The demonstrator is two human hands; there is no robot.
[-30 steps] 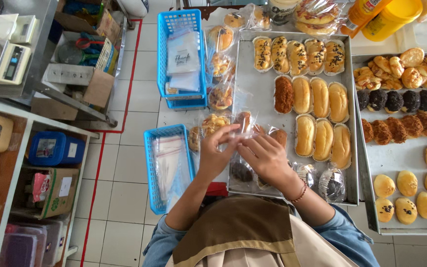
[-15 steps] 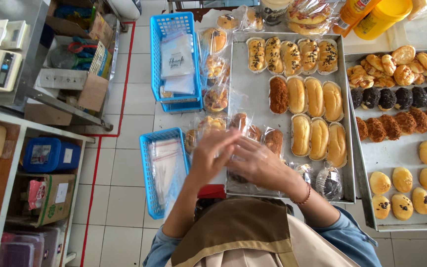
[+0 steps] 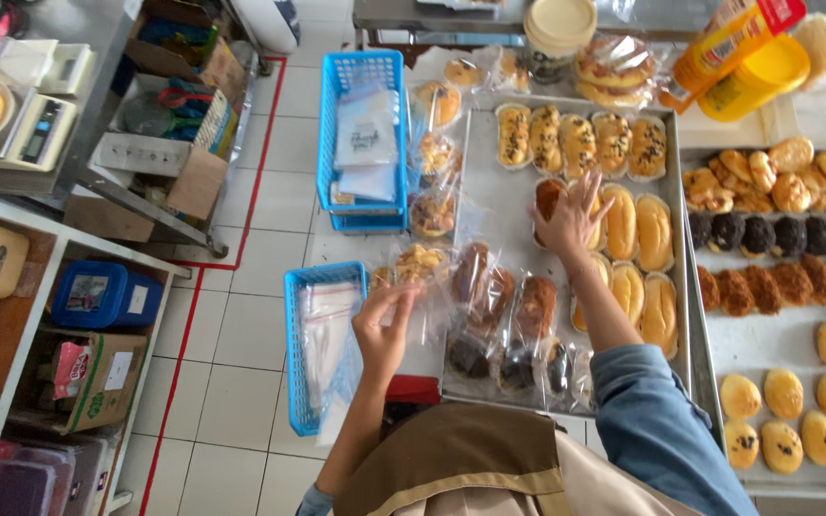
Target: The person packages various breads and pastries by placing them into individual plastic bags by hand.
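Right hand (image 3: 571, 215) is out over the metal tray (image 3: 489, 205), fingers spread wide, palm down on a dark brown bun (image 3: 549, 196) at the left end of the middle row. Can't tell whether it grips the bun or just rests on it. The buns next to it are long, glossy and golden, each in a paper liner.

Left hand (image 3: 384, 330) sits at the near left corner of the tray, fingers loosely curled, touching thin clear plastic bags (image 3: 332, 334). Pinch or light touch: cannot tell. The bags are a flat, crinkly, see-through stack standing in a blue plastic basket (image 3: 296, 363) with slatted walls.

Between the hands: wrapped pastries (image 3: 499, 296), round and oval, sealed in shiny clear film, lying on the near part of the tray.

Top row of the tray: oblong buns with dark specks (image 3: 580, 141). A second blue basket (image 3: 365, 134) further off holds flat white packets. A second tray (image 3: 767, 334) on the right carries rows of small round golden and dark rolls.
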